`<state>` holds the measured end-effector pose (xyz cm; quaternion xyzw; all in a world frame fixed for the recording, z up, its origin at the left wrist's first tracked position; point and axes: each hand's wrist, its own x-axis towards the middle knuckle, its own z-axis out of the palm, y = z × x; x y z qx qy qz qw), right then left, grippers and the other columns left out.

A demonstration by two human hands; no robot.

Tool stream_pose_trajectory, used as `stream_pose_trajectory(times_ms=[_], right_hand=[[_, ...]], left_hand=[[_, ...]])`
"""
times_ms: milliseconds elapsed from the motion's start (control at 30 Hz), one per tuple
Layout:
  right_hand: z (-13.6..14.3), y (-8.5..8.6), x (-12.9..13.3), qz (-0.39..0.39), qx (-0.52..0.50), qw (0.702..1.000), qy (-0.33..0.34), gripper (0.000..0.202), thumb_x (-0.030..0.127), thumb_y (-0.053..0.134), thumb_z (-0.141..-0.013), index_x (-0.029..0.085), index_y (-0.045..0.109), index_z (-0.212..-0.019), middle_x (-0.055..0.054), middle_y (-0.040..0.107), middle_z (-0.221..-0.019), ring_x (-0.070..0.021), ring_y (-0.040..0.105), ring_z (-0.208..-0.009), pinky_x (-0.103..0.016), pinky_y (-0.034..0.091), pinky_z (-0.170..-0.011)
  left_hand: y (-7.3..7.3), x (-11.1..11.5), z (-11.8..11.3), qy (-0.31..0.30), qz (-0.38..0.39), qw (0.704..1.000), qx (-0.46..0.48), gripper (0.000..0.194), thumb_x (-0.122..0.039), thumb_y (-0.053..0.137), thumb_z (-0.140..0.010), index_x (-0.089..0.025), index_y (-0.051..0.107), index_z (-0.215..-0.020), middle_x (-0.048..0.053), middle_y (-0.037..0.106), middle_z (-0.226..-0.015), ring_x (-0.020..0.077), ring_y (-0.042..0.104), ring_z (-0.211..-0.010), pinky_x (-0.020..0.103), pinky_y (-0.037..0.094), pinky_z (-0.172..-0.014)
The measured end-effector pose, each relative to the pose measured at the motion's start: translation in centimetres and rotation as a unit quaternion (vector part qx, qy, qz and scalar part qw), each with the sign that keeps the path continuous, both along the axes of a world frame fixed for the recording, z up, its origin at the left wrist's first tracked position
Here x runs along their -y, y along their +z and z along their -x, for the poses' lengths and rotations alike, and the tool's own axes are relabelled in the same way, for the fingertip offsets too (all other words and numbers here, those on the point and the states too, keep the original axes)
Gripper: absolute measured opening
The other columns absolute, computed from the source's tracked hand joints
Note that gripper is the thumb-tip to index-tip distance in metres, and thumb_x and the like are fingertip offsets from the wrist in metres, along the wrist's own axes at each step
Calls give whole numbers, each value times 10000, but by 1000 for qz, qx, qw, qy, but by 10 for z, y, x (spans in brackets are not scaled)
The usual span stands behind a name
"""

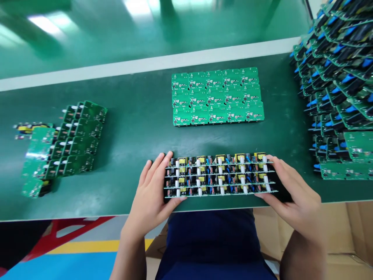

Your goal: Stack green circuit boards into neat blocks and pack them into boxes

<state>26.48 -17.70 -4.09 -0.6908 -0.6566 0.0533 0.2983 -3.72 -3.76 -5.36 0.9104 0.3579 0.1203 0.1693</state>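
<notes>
Several circuit boards [218, 175] stand on edge side by side near the table's front edge, their yellow, white and blue components facing up. My left hand [155, 190] grips the left end of this row, thumb at the front and fingers behind. At the other end my right hand [294, 190] closes on the boards the same way, pressing them together. Beyond them lies a green circuit board panel [218, 95], flat with its component side down and divided into small sections.
Staggered circuit boards [84, 140] stand at the left beside a flat green board [39, 155]. A tall stack of boards with blue parts [340, 89] fills the right side. A white strip [140, 64] crosses the green table [136, 109]; cardboard boxes [335, 233] sit below the front edge.
</notes>
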Motion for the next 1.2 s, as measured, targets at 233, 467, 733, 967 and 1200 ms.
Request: stream_pose_trajectory(times_ms=[233,467,733,967,1200], right_hand=[[-1,-4,2,10,-19,1000,-9,804,298,705,-851,270,290,-1539,-93,560,-1403,-305,566,-1253,-503,486,-1070],[-1,-1,1,33,-22,999,-12,754,373,672,-873,263,316,-1528,-100,566,-1391,-301,570,-1246,-485,496,-1056],[-2,-2,2,24,-32,999,-1,775,355,678,-870,259,295,-1536,-102,547,-1408,-297,558,-1259,-478,483,-1071],[-4,0,4,42,-76,996,-19,742,388,704,-844,272,372,-1497,-76,547,-1410,-275,551,-1268,-424,481,-1082],[-6,1,5,-1,-112,994,6,758,382,744,-808,270,404,-1477,-82,537,-1419,-270,532,-1290,-422,458,-1107]], left_hand=[[2,0,0,6,13,1000,-3,878,-512,548,-885,-221,56,-1551,132,345,-1569,327,318,-1450,561,251,-1196],[2,-1,2,5,33,999,9,904,-599,517,-870,-208,69,-1551,159,349,-1562,331,326,-1446,571,239,-1197],[4,-2,4,6,93,994,50,907,-612,506,-867,-245,40,-1553,182,297,-1581,324,295,-1462,592,205,-1202],[22,5,5,23,63,990,125,837,-461,629,-860,-265,182,-1539,88,299,-1596,305,280,-1470,505,293,-1202],[42,29,-19,-51,-102,975,190,572,-95,702,-785,-248,563,-1318,28,484,-1491,309,469,-1355,532,407,-1136]])
